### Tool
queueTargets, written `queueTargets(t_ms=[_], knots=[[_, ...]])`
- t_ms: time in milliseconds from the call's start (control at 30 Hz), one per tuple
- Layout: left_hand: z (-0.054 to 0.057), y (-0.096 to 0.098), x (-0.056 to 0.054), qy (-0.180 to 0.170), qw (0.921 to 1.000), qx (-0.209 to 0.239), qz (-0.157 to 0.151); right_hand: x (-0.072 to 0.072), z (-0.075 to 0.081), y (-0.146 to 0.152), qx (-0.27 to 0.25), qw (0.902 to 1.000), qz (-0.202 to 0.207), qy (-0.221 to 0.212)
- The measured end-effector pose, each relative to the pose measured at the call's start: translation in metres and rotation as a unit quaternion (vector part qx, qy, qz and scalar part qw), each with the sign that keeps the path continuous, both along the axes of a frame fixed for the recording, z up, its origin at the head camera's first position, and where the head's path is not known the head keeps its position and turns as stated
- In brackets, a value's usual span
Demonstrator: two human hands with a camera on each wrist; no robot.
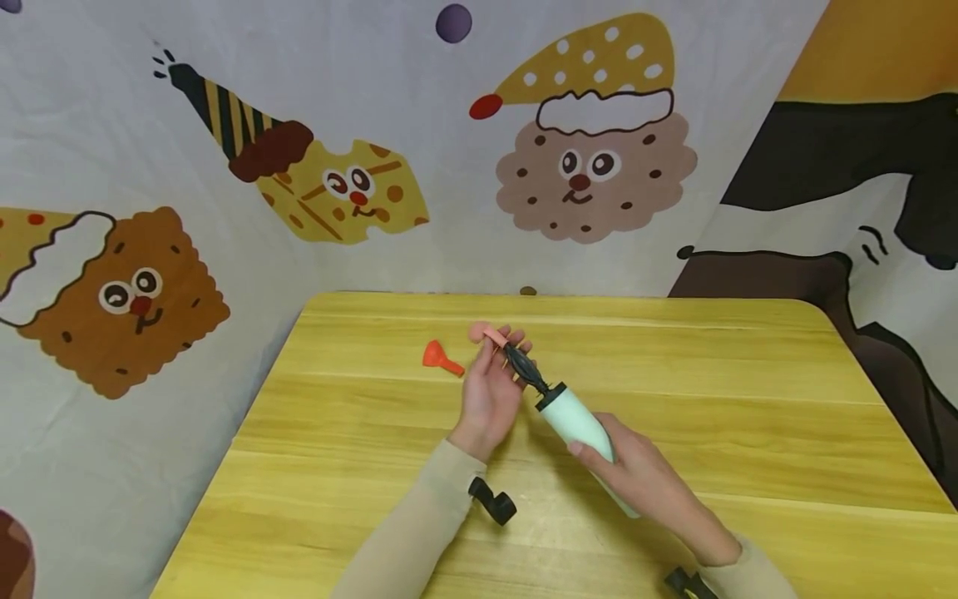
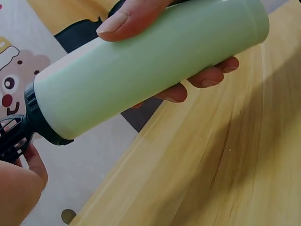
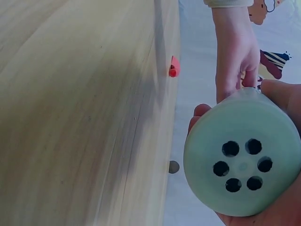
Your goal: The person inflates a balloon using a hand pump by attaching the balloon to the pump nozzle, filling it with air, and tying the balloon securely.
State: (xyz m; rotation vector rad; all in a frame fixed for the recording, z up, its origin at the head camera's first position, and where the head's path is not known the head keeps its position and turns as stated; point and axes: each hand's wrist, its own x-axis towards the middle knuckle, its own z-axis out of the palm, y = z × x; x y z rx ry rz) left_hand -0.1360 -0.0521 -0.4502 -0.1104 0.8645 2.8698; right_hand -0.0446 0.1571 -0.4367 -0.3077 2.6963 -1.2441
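Observation:
My right hand (image 1: 651, 478) grips the mint-green body of a balloon pump (image 1: 575, 424), thumb on top and fingers curled underneath. The pump slants up and left, its black nozzle (image 1: 526, 368) pointing away from me. On the nozzle's tip sits the neck of a limp pink balloon (image 1: 480, 332). With the palm turned up, my left hand (image 1: 490, 395) pinches that neck, its other fingers behind the nozzle. In the right wrist view, the pump's round end (image 3: 242, 168) with several holes faces the camera.
A flat red-orange balloon (image 1: 441, 358) lies on the wooden table (image 1: 337, 449) just left of my left hand. Behind the table's far edge hangs a pale cloth (image 1: 464, 266) printed with cartoon biscuits. Black straps with small devices (image 1: 494, 502) are on both wrists.

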Motion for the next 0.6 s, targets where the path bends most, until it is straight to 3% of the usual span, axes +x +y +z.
queueTargets(t_ms=[167,400,500,600], knots=[[0.0005,0.0014,-0.0018,0.016,0.999,-0.042,-0.004,-0.0011,-0.0003,-0.001,0.007,1.0,-0.002,0.006],[-0.0034,0.0031,-0.0014,0.08,0.9898,-0.118,0.002,-0.0017,-0.0011,-0.0054,0.009,0.9999,0.004,0.012],[-0.0059,0.0013,0.0,0.098,0.9875,-0.124,-0.005,-0.0011,-0.0019,-0.0069,0.007,0.9999,0.003,0.009],[-0.0068,-0.002,0.001,0.089,0.9908,-0.101,-0.021,-0.0003,-0.0027,-0.0071,0.006,0.9999,-0.002,0.008]])
